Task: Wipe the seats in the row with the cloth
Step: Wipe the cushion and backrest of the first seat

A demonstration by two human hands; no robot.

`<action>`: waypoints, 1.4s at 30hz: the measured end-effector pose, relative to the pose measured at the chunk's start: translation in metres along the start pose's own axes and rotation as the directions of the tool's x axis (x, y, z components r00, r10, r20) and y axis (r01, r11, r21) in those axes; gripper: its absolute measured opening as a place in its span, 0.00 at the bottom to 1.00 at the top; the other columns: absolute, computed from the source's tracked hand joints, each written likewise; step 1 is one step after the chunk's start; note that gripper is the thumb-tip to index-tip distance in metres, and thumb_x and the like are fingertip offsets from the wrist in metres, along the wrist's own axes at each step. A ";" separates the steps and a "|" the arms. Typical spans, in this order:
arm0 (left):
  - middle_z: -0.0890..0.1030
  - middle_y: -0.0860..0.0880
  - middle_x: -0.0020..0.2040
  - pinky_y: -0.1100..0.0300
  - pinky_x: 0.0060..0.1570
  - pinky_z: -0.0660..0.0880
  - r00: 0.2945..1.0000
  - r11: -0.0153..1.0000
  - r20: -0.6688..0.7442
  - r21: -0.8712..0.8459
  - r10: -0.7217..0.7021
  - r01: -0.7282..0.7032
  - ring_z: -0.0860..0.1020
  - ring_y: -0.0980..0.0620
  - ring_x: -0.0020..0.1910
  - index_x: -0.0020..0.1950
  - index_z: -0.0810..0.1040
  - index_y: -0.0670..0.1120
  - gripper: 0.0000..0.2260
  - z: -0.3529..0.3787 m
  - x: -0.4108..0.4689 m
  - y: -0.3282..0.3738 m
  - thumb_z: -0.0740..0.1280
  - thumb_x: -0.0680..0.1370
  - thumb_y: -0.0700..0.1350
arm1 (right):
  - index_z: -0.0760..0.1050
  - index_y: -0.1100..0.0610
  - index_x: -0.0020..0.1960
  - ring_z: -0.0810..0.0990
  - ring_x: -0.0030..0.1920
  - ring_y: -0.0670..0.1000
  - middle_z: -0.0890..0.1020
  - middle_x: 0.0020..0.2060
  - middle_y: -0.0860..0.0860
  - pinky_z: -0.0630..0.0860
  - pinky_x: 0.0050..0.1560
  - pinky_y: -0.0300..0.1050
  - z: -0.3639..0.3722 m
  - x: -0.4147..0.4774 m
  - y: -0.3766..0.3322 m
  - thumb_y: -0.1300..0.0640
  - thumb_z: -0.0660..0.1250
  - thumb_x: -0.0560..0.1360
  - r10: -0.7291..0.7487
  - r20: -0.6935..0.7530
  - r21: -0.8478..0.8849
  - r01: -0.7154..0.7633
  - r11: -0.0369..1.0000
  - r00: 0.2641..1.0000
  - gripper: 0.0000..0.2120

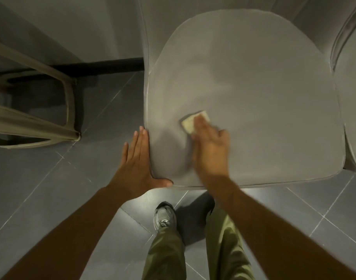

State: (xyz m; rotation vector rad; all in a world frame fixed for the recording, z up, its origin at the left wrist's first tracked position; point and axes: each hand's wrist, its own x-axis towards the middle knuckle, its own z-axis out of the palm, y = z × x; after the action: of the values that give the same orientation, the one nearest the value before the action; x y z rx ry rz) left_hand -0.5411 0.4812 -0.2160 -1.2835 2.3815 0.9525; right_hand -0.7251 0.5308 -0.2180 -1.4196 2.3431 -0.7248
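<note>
A grey cushioned seat (253,87) fills the middle of the view below me. A small pale yellow folded cloth (190,123) lies on its front left part. My right hand (210,150) presses flat on the cloth with straight fingers and covers its near half; the hand is blurred. My left hand (136,160) lies flat against the seat's front left corner, fingers straight along the left edge and thumb along the front edge. It holds nothing.
A second grey seat (352,98) adjoins on the right. A beige chair frame (31,118) stands at the left on the dark tiled floor (51,188). My legs in green trousers and a grey shoe (164,216) are just in front of the seat.
</note>
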 end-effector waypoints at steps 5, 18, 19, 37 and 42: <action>0.27 0.53 0.71 0.53 0.72 0.33 0.999 0.999 0.006 -0.002 0.047 -0.047 0.30 0.53 0.73 0.70 0.26 0.49 0.63 -0.001 -0.005 -0.001 0.59 0.55 0.81 | 0.76 0.63 0.61 0.78 0.52 0.60 0.78 0.59 0.60 0.61 0.52 0.36 -0.013 -0.017 -0.018 0.59 0.58 0.75 -0.061 0.070 0.105 0.053 0.993 0.996 0.18; 0.32 0.53 0.74 0.54 0.73 0.35 0.993 0.991 -0.077 -0.089 0.094 -0.101 0.33 0.54 0.74 0.71 0.31 0.51 0.61 0.010 -0.007 -0.010 0.64 0.56 0.78 | 0.75 0.65 0.61 0.77 0.50 0.49 0.78 0.58 0.61 0.63 0.47 0.36 0.016 -0.040 -0.035 0.59 0.57 0.77 -0.100 0.031 -0.033 0.101 0.994 0.995 0.17; 0.34 0.54 0.74 0.54 0.73 0.36 0.992 0.990 -0.089 -0.106 0.088 -0.097 0.34 0.55 0.74 0.72 0.32 0.50 0.61 0.011 -0.009 -0.010 0.64 0.56 0.78 | 0.74 0.63 0.62 0.73 0.51 0.45 0.77 0.59 0.60 0.62 0.46 0.30 0.014 -0.053 -0.046 0.58 0.57 0.77 -0.147 0.081 0.025 0.145 0.989 0.986 0.17; 0.54 0.45 0.78 0.45 0.74 0.53 0.995 0.974 -0.078 -0.221 -0.060 0.041 0.53 0.45 0.77 0.78 0.50 0.42 0.57 0.021 -0.041 -0.016 0.65 0.57 0.69 | 0.78 0.56 0.57 0.73 0.41 0.55 0.80 0.54 0.51 0.61 0.44 0.39 0.013 -0.078 -0.061 0.64 0.68 0.71 -0.325 0.173 0.029 0.326 0.945 0.930 0.15; 0.54 0.45 0.79 0.49 0.73 0.52 0.995 0.981 -0.055 -0.179 -0.083 0.072 0.53 0.45 0.77 0.79 0.46 0.44 0.58 0.020 -0.050 -0.021 0.68 0.57 0.67 | 0.78 0.61 0.58 0.73 0.42 0.63 0.80 0.56 0.57 0.71 0.45 0.52 0.001 -0.029 -0.033 0.59 0.61 0.74 -0.011 -0.106 0.000 0.011 1.000 0.994 0.15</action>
State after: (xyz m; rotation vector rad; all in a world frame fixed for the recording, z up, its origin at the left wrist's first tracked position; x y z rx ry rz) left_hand -0.4965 0.5179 -0.2136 -1.4789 2.3166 1.1374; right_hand -0.6871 0.5434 -0.2000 -1.4283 2.4159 -0.8233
